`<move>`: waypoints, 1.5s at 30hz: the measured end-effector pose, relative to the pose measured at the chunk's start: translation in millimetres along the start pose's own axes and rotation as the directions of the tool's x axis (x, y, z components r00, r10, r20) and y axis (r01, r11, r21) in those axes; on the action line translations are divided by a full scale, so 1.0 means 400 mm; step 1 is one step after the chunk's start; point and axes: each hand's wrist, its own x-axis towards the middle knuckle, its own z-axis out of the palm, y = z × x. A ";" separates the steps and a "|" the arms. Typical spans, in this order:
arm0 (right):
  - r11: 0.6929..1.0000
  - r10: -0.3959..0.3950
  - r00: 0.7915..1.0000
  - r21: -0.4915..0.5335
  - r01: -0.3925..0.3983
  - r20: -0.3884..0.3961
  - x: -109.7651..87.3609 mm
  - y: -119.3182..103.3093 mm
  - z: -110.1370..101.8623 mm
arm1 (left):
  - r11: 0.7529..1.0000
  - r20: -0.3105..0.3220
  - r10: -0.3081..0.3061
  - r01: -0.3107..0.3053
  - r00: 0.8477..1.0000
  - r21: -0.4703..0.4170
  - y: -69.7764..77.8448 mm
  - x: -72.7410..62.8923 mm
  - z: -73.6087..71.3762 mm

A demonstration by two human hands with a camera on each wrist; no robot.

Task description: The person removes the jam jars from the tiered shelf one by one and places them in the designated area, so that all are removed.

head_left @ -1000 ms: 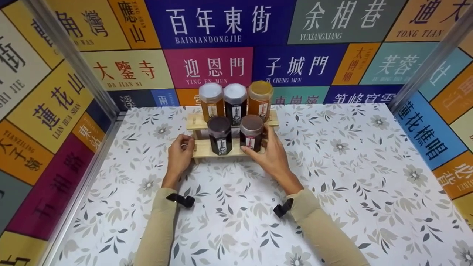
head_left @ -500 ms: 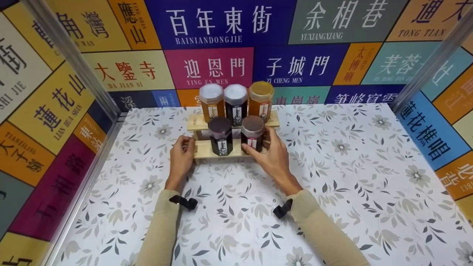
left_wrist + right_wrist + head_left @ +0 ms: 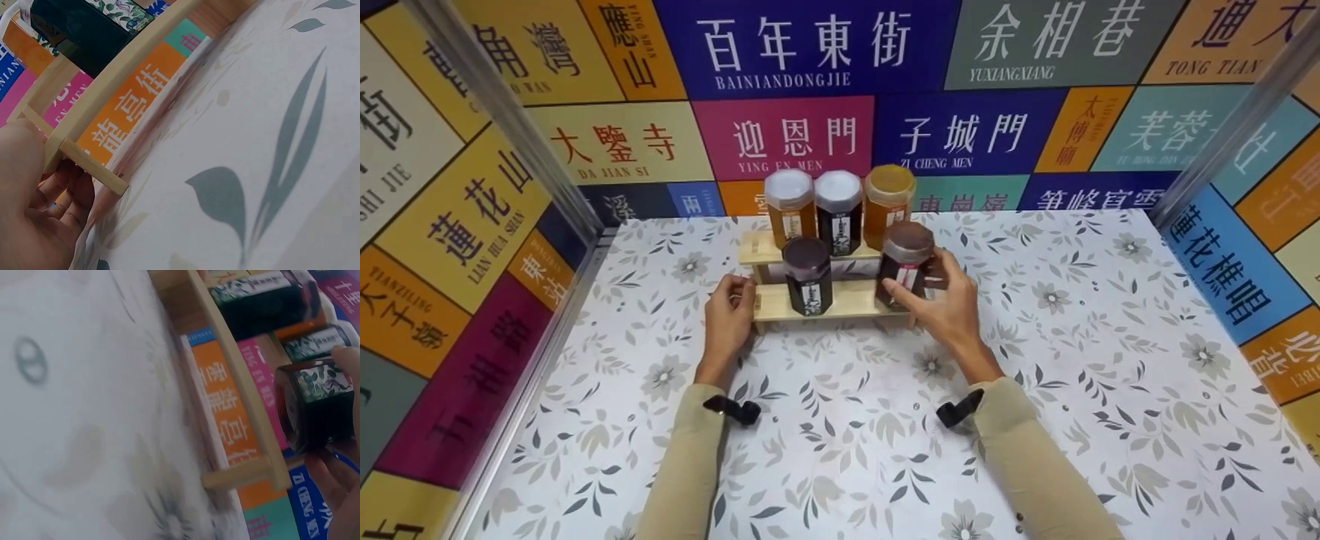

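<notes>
In the head view, a two-tier wooden rack (image 3: 851, 301) stands on the table. My left hand (image 3: 727, 319) grips the left end of its lower shelf; in the left wrist view, the fingers curl under the shelf end (image 3: 107, 87) beside a peg leg. With thumb and fingers, my right hand (image 3: 952, 311) holds a dark jar (image 3: 906, 262) with a brown lid, slightly tilted over the lower shelf's right end. The right wrist view shows that jar's base (image 3: 288, 408) apart from the shelf. Another dark jar (image 3: 808, 279) stands on the lower shelf's left half.
On the upper shelf are an amber jar (image 3: 790, 206) and a dark jar (image 3: 838, 217), both white-lidded, plus an amber jar (image 3: 889, 196) with a yellow lid. Behind them rises a coloured sign wall (image 3: 791, 135). A flowered cloth (image 3: 840, 450) covers the table.
My right hand has lifted the brown-lidded jar off the lower shelf and moved it to the right, tilting it slightly. The left hand stays on the rack's end.
</notes>
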 end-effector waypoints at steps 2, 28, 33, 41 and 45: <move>1.000 0.006 1.000 0.011 -0.006 -0.019 0.012 0.003 -0.021 | 1.000 0.003 -0.001 0.001 1.000 -0.003 0.001 -0.001 0.001; 0.940 0.332 0.943 -0.088 -0.329 0.021 0.061 0.140 -0.144 | 0.999 -0.003 -0.011 0.011 1.000 -0.033 -0.006 0.003 0.001; 0.922 0.363 0.926 -0.178 -0.343 0.099 0.076 0.138 -0.140 | 0.999 -0.001 0.000 0.000 1.000 -0.034 -0.008 0.007 0.002; 0.920 0.351 0.928 -0.229 -0.317 0.122 0.128 0.158 -0.113 | 0.999 -0.003 0.010 -0.010 1.000 -0.050 -0.008 0.006 0.001; 0.914 0.366 0.921 -0.238 -0.329 0.136 0.148 0.172 -0.102 | 0.998 -0.001 0.004 -0.004 1.000 -0.055 -0.007 0.001 0.006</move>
